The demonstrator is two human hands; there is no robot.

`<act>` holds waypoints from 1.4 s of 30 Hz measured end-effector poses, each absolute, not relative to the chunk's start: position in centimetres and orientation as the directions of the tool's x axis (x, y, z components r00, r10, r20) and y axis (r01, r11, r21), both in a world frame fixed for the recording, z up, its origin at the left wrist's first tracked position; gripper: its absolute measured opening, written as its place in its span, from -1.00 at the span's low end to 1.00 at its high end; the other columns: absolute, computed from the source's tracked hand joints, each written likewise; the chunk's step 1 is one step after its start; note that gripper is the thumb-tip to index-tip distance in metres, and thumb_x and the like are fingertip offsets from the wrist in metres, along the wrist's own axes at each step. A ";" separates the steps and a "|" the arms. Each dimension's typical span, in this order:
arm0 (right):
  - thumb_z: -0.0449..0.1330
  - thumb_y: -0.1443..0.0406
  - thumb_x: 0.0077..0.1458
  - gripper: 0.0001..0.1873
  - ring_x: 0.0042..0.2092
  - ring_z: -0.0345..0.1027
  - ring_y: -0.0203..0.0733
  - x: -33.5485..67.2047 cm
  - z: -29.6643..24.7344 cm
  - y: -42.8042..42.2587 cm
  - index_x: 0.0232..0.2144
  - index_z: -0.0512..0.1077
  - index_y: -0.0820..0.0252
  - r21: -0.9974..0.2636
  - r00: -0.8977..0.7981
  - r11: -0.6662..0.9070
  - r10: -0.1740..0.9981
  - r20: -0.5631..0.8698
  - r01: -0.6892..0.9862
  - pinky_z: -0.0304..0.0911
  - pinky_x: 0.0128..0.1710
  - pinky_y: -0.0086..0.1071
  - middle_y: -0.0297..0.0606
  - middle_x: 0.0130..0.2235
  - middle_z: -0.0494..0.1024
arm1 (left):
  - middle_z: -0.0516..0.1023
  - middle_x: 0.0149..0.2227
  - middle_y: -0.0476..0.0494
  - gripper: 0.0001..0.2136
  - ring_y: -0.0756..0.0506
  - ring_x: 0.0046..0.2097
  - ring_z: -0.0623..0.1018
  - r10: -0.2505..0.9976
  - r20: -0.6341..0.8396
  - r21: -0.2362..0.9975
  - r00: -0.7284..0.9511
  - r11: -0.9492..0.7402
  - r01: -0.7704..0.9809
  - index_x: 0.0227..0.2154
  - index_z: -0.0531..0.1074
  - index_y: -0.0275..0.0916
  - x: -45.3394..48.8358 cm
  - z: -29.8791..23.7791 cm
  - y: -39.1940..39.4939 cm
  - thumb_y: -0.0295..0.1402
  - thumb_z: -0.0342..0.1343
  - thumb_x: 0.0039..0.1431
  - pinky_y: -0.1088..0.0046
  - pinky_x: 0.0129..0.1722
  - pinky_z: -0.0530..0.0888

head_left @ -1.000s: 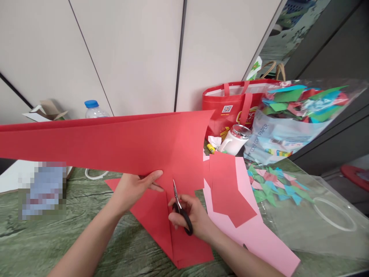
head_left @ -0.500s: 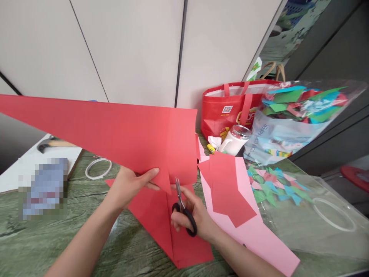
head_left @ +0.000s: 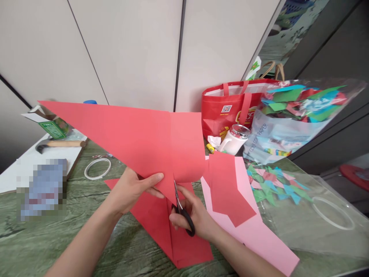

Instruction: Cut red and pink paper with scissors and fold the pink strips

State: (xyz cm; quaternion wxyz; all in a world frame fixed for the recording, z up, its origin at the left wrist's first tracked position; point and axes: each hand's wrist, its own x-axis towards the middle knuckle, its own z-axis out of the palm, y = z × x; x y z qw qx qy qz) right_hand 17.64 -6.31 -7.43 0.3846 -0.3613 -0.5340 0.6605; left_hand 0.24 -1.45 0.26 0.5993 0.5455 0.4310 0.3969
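Pale panels (head_left: 129,50) stand behind the far edge of the green wood-grain desk (head_left: 34,246). Raised above the middle of the desk is the held red sheet (head_left: 129,138), tapering to a point on the left and squared off on the right, a crease running down between the two parts. Beneath it, toward the near edge, a second red sheet (head_left: 152,215) lies folded on the desk. Just to its right a pink sheet (head_left: 268,246) slants toward the near edge. A red shopping bag (head_left: 213,123) stands by the far edge, toward the right corner, with a plastic bag of coloured paper (head_left: 271,138) in front of it. Toward the far left corner lies a white board (head_left: 17,173). A red offcut (head_left: 226,188) rests on the pink sheet.

The left hand (head_left: 138,188) is clamped on the held red sheet at its lower edge, thumb in front, fingers partly hidden behind. The right hand (head_left: 190,211) is closed around the black handles of the scissors (head_left: 182,210), whose blades meet that same edge near the crease.

A white mug (head_left: 235,144) leans before the shopping bag; a hammer (head_left: 66,143) lies across the board. Smallest is a yellow tube (head_left: 210,148) beside the mug.
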 end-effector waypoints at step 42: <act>0.25 0.27 -0.08 -0.80 -0.50 0.20 -0.38 17.1 -8.2 -6.3 -0.36 0.36 0.22 -0.974 -0.255 -0.008 0.966 0.051 -0.227 0.17 -0.49 -0.47 -0.41 -0.52 0.36 | 0.56 -0.23 -0.11 -0.73 -0.17 -0.32 0.59 0.932 -0.199 0.975 0.303 0.158 0.156 -0.26 0.42 -0.22 1.4 -0.2 -2.1 -0.33 0.21 -0.10 0.29 -0.39 0.58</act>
